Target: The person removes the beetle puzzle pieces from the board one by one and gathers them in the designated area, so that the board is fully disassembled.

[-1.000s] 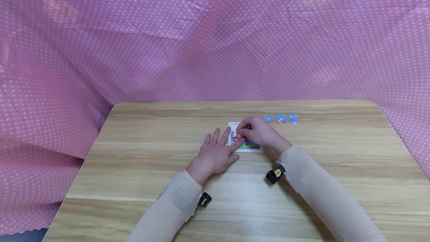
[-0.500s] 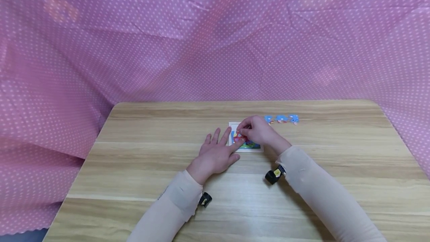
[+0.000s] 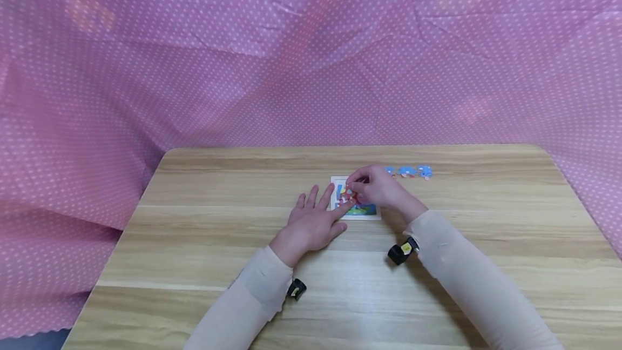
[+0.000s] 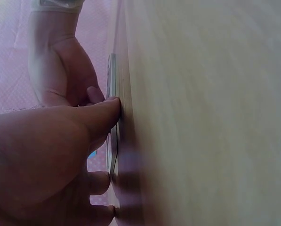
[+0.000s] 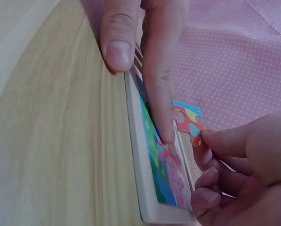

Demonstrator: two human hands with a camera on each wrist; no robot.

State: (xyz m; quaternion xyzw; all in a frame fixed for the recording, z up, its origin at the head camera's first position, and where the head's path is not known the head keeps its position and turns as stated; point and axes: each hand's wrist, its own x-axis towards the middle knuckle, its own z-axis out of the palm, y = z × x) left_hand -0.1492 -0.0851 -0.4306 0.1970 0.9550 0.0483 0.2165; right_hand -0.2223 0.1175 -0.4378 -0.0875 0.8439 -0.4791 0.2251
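Observation:
A small picture puzzle with a white-rimmed board [image 3: 357, 218] lies flat on the table in the head view. My left hand [image 3: 313, 226] is spread beside it, its index fingertip pressing on the picture while the thumb rests at the near edge. Between thumb and index finger, my right hand [image 3: 384, 188] pinches a red puzzle piece [image 5: 189, 123] with blue and yellow patches. In the right wrist view this piece is tilted up over the board's far side. Pink and green parts of the picture show below the left index finger; the rest of it is hidden by the hands.
Several loose blue puzzle pieces [image 3: 407, 171] lie in a row on the wooden table [image 3: 218, 188], behind and right of the board. One is partly covered by the right hand. A pink dotted cloth [image 3: 311, 69] hangs behind the table.
My right hand has shifted slightly to the right and back with the puzzle piece, uncovering more of the picture. The left hand has stayed in place.

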